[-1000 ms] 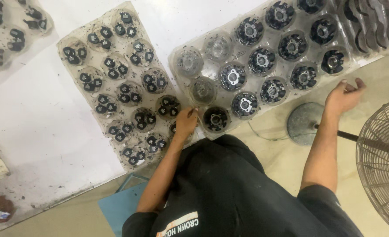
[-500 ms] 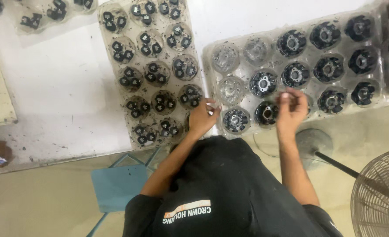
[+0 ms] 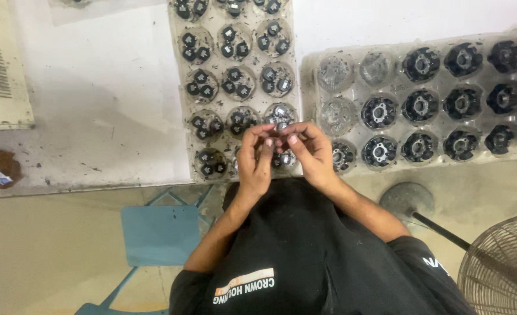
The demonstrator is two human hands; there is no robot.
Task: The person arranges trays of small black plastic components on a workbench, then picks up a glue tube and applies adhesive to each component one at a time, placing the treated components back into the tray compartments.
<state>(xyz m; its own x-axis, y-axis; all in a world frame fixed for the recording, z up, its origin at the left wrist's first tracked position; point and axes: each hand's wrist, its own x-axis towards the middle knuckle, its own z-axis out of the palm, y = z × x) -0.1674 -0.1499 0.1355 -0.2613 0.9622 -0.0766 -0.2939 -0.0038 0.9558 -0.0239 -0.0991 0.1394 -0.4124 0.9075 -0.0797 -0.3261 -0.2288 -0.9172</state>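
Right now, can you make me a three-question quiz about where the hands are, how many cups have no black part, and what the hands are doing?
1. Where are both hands?
A. Over the near edge of the trays
B. On the fan
C. On the blue stool

2. How many cups in the clear tray look unfilled?
A. None
B. Three
C. Ten

3. What are the hands doing?
A. Lying flat
B. Pinching a small part together
C. Lifting a tray

Answers:
1 A: left hand and right hand meet there.
2 B: the clear tray shows three cups without a black round part.
3 B: fingertips of both hands close on a small part.
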